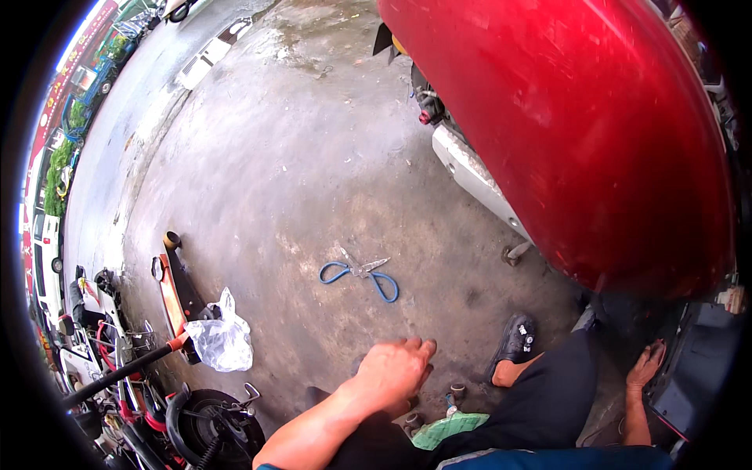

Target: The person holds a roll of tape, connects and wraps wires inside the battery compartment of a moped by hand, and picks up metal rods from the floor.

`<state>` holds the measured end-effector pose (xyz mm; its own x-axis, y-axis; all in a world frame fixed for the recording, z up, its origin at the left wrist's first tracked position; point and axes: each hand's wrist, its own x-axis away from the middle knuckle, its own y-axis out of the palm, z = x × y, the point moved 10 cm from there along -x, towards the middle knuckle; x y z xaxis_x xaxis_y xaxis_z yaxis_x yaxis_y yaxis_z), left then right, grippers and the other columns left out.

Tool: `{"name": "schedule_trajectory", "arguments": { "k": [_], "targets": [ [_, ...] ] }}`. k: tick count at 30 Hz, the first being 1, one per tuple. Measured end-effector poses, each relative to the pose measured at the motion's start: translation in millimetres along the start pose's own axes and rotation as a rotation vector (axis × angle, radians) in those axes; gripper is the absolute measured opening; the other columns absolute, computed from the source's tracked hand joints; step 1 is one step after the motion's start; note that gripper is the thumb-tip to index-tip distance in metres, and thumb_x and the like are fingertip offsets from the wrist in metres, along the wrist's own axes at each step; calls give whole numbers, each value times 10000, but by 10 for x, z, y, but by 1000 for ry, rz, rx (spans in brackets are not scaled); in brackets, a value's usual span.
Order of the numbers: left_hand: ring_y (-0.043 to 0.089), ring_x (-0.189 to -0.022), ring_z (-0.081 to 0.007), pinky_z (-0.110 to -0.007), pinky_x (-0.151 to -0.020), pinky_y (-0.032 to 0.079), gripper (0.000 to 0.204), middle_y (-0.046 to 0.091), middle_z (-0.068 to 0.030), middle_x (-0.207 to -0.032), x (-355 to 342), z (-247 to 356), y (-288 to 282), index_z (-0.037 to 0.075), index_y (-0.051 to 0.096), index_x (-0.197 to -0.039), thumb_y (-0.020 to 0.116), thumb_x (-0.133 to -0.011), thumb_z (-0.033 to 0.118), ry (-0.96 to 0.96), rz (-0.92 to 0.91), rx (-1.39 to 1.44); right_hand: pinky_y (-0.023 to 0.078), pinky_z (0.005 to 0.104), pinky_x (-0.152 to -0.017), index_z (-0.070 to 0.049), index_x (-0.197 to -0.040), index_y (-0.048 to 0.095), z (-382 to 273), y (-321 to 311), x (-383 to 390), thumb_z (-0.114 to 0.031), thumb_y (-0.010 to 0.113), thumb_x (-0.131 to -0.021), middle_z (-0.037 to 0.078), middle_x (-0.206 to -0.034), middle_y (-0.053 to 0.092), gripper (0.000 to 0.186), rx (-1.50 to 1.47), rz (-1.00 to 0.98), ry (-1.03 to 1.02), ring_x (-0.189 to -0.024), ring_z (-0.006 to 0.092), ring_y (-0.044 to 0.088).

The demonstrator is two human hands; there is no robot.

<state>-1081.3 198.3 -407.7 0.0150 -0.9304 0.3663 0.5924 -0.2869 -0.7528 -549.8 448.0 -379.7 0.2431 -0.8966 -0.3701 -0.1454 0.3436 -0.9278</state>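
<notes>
My left hand hangs above my bent left knee, its fingers loosely bent and nothing visible in them; the fingertips are partly hidden. Off to the right, my right hand reaches beside a dark panel under the red vehicle body part. Its fingers look stretched out, with nothing seen in them; whether they touch the panel I cannot tell. A pair of scissors with blue handles lies spread on the concrete floor ahead, apart from both hands.
At left stands an orange and black floor jack with a clear plastic bag by its long handle. A motorcycle wheel is near it. My black clog rests on the floor. Green material shows between my legs.
</notes>
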Motion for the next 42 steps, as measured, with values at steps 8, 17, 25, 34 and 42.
{"name": "schedule_trajectory", "arguments": {
  "k": [8,17,25,34,42],
  "targets": [
    [617,-898,-342,-429,-747,504,283,627,-158,-953,193,-428,537,47,562,-1042,572,-846,251,-223,-74,160,397,445,-926,79,-1187,454,-482,-175,-150,-145,515,-841,276,-1182,506,417,131,-480,73,-1083,433,492],
    [617,-891,-368,-452,-765,488,270,652,-162,-965,2343,88,-1496,96,624,-1044,598,-827,255,-603,153,440,467,429,-850,-97,-972,649,-2578,-2161,72,-262,621,-792,167,-1019,639,246,71,-953,558,-1012,352,581],
    [647,-752,-313,-376,-715,499,274,668,-179,-808,3276,-786,-2729,-10,654,-931,598,-755,193,-790,475,402,487,377,-786,-101,-903,678,-3631,-2222,-740,-271,644,-775,147,-887,670,215,-400,-758,554,-885,291,639],
    [450,-425,-129,-298,-369,350,108,508,-36,-548,3533,-1094,-2983,-29,564,-760,550,-783,76,-912,523,938,477,333,-664,-48,-910,638,-5071,-2272,-2485,-191,615,-812,95,-747,645,176,-863,-525,404,-708,193,609],
    [506,-590,-168,-283,-532,401,166,556,-49,-693,2820,-2344,-3434,-17,583,-892,543,-814,124,-768,55,516,445,410,-865,-45,-1112,552,-5719,-2453,-3522,-191,672,-774,170,-1092,552,386,-618,-109,348,-1021,332,540]
  ]
}}
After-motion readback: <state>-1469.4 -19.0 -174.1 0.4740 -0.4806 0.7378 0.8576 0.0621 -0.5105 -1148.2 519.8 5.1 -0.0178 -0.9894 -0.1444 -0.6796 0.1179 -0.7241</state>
